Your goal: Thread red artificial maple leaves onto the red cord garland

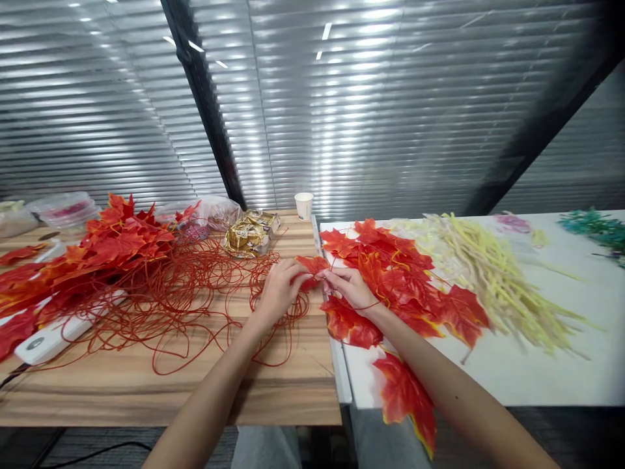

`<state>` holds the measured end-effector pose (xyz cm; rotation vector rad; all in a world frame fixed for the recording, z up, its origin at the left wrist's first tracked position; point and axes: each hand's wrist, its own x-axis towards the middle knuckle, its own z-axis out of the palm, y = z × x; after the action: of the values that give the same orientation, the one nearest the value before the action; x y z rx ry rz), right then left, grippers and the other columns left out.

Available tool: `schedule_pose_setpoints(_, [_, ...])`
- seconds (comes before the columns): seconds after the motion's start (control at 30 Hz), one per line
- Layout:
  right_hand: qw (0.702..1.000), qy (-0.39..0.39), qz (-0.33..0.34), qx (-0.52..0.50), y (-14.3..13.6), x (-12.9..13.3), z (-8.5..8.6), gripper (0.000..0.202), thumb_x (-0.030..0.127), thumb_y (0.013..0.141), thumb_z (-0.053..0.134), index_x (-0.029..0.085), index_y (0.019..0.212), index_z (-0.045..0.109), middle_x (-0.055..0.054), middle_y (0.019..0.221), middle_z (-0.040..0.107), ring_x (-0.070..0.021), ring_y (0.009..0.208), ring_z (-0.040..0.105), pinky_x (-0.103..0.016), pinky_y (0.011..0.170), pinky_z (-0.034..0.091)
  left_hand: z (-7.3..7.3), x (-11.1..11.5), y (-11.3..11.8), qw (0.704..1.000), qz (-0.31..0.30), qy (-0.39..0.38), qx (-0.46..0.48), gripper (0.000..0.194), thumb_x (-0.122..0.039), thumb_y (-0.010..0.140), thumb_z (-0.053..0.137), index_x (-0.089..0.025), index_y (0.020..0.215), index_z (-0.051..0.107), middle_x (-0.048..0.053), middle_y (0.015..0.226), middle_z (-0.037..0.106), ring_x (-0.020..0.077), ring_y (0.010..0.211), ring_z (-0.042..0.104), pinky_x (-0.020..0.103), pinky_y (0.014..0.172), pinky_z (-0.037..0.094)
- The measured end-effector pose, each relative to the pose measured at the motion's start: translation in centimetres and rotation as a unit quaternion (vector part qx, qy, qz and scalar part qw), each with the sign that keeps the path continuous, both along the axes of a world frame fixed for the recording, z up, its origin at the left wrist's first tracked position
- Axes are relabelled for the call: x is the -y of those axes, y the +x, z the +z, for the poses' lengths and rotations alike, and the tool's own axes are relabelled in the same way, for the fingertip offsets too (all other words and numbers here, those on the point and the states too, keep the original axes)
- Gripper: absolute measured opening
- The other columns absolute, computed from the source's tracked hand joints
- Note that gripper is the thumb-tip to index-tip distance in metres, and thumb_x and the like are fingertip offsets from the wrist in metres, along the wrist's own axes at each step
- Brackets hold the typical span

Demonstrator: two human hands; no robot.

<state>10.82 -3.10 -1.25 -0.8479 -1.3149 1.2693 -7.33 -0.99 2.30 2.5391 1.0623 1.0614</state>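
Over the seam between two tables, my left hand [282, 286] pinches a red artificial maple leaf [312, 266] by its edge. My right hand [350, 286] meets it at the leaf's stem end, its fingertips closed on thin red cord; the exact grip is too small to make out. Red cord [195, 286] lies in a loose tangle left of my hands, and a strand crosses my right wrist. Beside and under my right arm is a heap of red and orange maple leaves [390, 280]. One leaf [407, 397] hangs over the white table's front edge.
A second leaf pile [117, 241] and a white power strip [71, 329] lie on the wooden table [288, 404]. Gold packets [250, 234] and a paper cup [303, 206] stand at the back. Pale yellow strands [478, 273] spread across the white table [551, 365].
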Motion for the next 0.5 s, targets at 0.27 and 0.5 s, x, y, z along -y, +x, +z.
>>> schedule_pose_setpoints(0.27, [1.0,0.008,0.012,0.011,0.07,0.14,-0.19,0.031,0.043,0.077,0.057,0.016,0.087,0.068,-0.001,0.061,0.056,-0.0107,0.056,0.051,-0.025,0.055,0.044,-0.12,-0.02,0.39,0.992,0.002,-0.084,0.097,0.014,-0.024,0.081,0.047,-0.018,0.076,0.058,0.005,0.078,0.062,0.0168,0.074,0.054,0.029,0.071,0.039])
schedule_pose_setpoints(0.5, [1.0,0.016,0.02,0.012,-0.05,0.2,-0.14,0.028,0.04,0.078,0.057,0.016,0.088,0.069,-0.001,0.063,0.058,-0.0111,0.058,0.052,-0.025,0.056,0.043,0.16,0.36,0.73,0.98,0.021,-0.138,0.14,0.012,-0.023,0.081,0.045,-0.018,0.075,0.055,0.002,0.073,0.06,0.0138,0.065,0.052,0.024,0.064,0.037])
